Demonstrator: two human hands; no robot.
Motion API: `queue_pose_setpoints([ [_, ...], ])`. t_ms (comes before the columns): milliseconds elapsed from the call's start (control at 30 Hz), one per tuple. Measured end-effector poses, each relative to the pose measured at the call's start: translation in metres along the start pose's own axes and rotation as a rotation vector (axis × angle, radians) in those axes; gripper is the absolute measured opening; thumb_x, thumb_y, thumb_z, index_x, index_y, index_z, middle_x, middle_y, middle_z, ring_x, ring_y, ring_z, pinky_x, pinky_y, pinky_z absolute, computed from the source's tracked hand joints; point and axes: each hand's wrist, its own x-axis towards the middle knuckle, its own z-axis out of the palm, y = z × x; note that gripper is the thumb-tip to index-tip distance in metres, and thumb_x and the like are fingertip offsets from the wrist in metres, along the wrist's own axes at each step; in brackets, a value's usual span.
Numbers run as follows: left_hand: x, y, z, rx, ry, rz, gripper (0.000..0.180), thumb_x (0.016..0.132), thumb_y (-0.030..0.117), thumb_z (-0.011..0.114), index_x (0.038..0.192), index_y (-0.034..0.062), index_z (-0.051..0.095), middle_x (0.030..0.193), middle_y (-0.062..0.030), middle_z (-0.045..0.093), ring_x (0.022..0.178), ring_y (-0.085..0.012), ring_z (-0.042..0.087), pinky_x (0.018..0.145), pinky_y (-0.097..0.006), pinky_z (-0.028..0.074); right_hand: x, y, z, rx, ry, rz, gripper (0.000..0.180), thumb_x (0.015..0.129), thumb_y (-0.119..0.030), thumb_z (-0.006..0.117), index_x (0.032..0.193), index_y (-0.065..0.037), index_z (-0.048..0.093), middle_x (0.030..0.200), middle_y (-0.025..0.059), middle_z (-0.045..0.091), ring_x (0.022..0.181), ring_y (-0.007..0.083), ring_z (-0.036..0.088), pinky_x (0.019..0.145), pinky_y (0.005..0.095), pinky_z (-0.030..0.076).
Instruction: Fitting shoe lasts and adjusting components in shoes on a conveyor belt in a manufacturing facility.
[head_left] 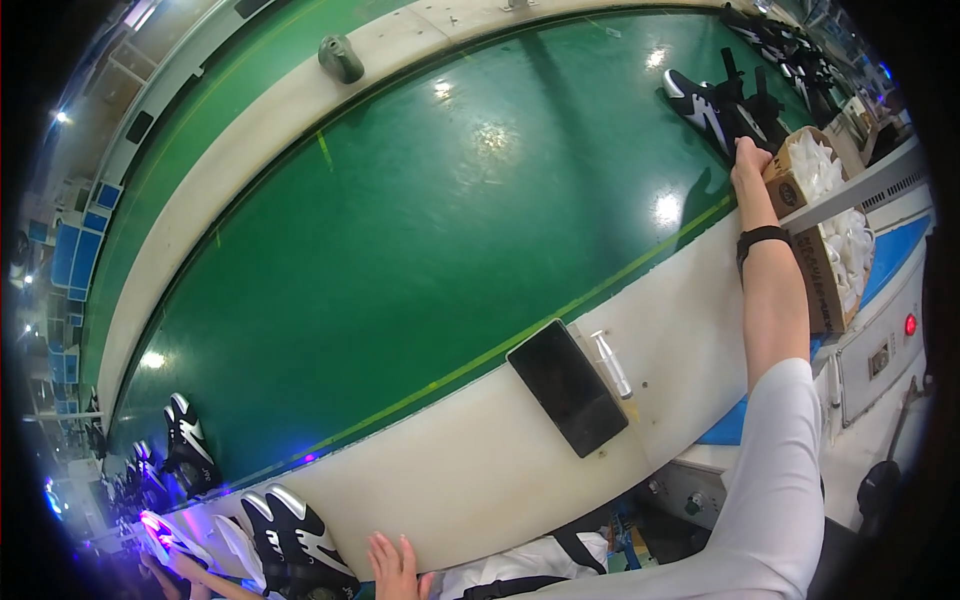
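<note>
My right arm reaches far out to the right. At its end my right hand (752, 160) is closed on the heel end of a black sneaker (706, 112) with white side stripes and a silver-white sole. More black footwear with upright straps lies against it on the green conveyor belt (430, 250). Low in the view, my left hand (396, 568) is open over the pale near ledge, its fingers apart and nothing in them. Just left of that hand is a pair of black and white sneakers (290, 540), toes pointing away from me.
On the pale ledge (470, 450) lie a black tablet-like device (568, 388) and a white syringe-like tube (611, 365). Cardboard boxes (815, 280) of white crumpled material stand at right. A co-worker's hands (180, 568) hold a shoe under purple light at lower left. A grey-green object (341, 60) sits on the far ledge.
</note>
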Motion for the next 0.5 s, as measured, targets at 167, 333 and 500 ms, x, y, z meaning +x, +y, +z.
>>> queue_pose_setpoints([
  [167, -0.014, -0.005, 0.001, 0.089, 0.028, -0.068, 0.079, 0.086, 0.018, 0.067, 0.149, -0.007, 0.026, 0.15, -0.0428, 0.015, 0.139, -0.0594, 0.016, 0.117, -0.057, 0.019, -0.108, -0.042, 0.016, 0.088, -0.156, 0.382, 0.076, 0.069, -0.02, 0.079, 0.125, 0.019, 0.045, 0.125, 0.0261, 0.061, 0.116, 0.0329, 0.06, 0.101, 0.0389, 0.045],
  [333, -0.005, -0.004, -0.007, 0.01, 0.033, -0.037, 0.072, 0.089, 0.018, 0.064, 0.148, -0.0045, 0.03, 0.148, -0.0428, 0.022, 0.137, -0.0594, 0.022, 0.115, -0.056, 0.023, -0.112, -0.056, -0.011, -0.123, -0.309, 0.035, 0.088, 0.068, -0.046, 0.082, 0.134, 0.003, 0.05, 0.135, 0.0214, 0.056, 0.124, 0.0345, 0.055, 0.104, 0.0382, 0.042],
  [500, -0.003, 0.005, -0.011, -0.029, 0.069, -0.046, 0.066, 0.09, 0.017, 0.062, 0.146, -0.0035, 0.035, 0.147, -0.0421, 0.026, 0.136, -0.0587, 0.025, 0.115, -0.054, 0.026, -0.125, -0.073, -0.008, -0.213, -0.42, -0.173, 0.079, 0.069, -0.054, 0.079, 0.116, 0.007, 0.06, 0.117, 0.0267, 0.064, 0.114, 0.038, 0.06, 0.1, 0.0413, 0.046],
])
